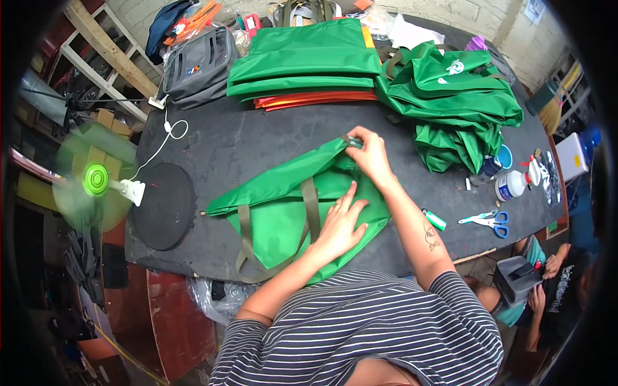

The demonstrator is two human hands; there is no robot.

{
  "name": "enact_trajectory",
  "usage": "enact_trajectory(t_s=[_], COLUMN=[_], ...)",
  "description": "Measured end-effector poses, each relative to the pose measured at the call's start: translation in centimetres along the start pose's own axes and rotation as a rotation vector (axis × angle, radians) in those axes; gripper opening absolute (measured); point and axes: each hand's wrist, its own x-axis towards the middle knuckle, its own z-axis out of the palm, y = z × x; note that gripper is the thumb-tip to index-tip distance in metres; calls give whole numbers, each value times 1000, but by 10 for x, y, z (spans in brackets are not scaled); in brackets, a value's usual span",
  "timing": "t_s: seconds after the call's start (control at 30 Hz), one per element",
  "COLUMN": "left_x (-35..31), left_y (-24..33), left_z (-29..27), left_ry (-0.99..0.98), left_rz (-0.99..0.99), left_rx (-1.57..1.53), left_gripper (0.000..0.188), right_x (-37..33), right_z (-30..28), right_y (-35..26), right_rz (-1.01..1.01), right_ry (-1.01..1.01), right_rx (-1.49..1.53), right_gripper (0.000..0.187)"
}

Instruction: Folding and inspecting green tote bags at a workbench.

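A green fabric bag [278, 238] with olive-grey strap handles [310, 204] lies flat at the near middle of the table. My left hand [341, 226] rests on it, fingers stretched out and apart, a ring on one of them. At the bag's far right corner, my right hand [369, 156] is closed in a pinch on the fabric edge. Something small and dark [352, 141] shows at those fingertips; I cannot make out what it is. To the right of my right forearm lies a small green-and-white cylinder [434, 219].
Folded green pieces [302, 58] lie over orange ones [315, 99] at the back, beside heaped green bags [457, 90]. Scissors [492, 222] and a white bottle [515, 185] are at right. A spinning fan [96, 180] stands left, near a black disc [163, 206]. Another person's hands [544, 280] hold a dark bag.
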Motion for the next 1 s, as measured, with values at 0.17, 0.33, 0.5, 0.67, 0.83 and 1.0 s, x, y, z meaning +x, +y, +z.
enact_trajectory(t_s=[0.17, 0.33, 0.5, 0.67, 0.83, 1.0], left_x=[5, 26, 48, 56, 57, 54], left_y=[-1, 2, 0, -7, -16, -37], left_z=[0, -19, -33, -43, -20, -1], left_ry=[53, 369, 539, 596, 496, 344], left_rz=[5, -51, -70, -33, -188, -354], left_rx=[38, -192, -412, -158, -388, -422], left_gripper=[46, 36, 41, 32, 34, 30], right_x=[7, 4, 2, -5, -15, -38], right_z=[-11, -15, -9, -10, -13, -39], right_y=[-1, 3, 14, 10, 16, 3], right_rz=[-47, -29, -69, -67, -100, 4], right_ry=[58, -3, 13, 10, 15, -103], right_rx=[168, 284, 386, 431, 417, 180], right_gripper=[19, 21, 23, 26, 30, 34])
